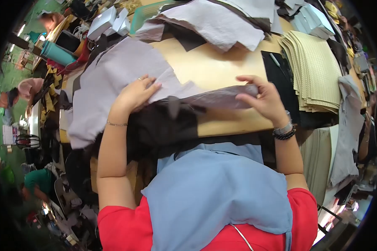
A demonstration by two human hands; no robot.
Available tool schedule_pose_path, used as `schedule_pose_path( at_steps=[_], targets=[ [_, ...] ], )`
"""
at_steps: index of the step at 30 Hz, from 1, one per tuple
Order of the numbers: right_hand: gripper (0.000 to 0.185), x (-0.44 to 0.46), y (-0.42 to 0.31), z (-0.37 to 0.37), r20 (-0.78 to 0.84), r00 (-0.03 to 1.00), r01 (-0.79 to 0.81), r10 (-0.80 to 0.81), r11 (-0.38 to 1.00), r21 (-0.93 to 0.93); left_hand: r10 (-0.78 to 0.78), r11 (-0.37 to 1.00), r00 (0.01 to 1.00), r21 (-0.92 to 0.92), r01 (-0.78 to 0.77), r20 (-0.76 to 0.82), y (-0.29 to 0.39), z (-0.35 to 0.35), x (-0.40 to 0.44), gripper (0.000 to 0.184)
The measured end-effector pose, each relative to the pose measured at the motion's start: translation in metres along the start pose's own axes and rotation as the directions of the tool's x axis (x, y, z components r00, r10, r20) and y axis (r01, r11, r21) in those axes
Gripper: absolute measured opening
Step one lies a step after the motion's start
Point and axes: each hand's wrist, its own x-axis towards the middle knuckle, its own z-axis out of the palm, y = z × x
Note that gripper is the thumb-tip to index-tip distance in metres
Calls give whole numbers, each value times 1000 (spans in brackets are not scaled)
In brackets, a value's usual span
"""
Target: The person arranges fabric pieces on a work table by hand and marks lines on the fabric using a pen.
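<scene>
A large pale lavender-grey sheet of leather or fabric (109, 79) spreads over the left of the table. My left hand (137, 93) rests on it near its inner edge, fingers stretched out. From there a darker grey strip of material (222, 97) runs right, slightly blurred; I cannot tell whether it is part of the sheet. My right hand (264, 100) grips its far end between thumb and curled fingers. Below the strip, black material (167, 125) hangs along the table's near edge. A pale tan board (209, 62) lies under the work.
More lavender and dark pieces (213, 25) are heaped at the back. A stack of cream textured sheets (314, 71) stands at right, beside a pen (275, 60) on black material. White boxes (102, 21) sit at the back left. Other people work at the far left.
</scene>
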Motion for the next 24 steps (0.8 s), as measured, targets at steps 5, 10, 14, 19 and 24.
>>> schedule_pose_path(
  at_steps=[5,10,14,19,24],
  targets=[
    [29,-5,15,-32,-128,991,39,-43,999,-38,493,870,853,101,-483,-171,65,24,34,49],
    [16,-8,39,-29,-263,947,130,-182,970,-205,630,724,734,-152,-673,-253,102,69,59,38],
    [20,-22,73,-42,-279,960,-77,15,974,-211,668,694,635,19,-719,-388,101,87,48,28],
    [15,-23,67,-48,-273,962,-7,34,995,100,569,810,696,151,-567,-439,77,78,52,28],
    [16,2,69,-42,-283,959,-25,-16,990,-142,514,854,569,322,-409,-641,77,62,55,34]
  ],
)
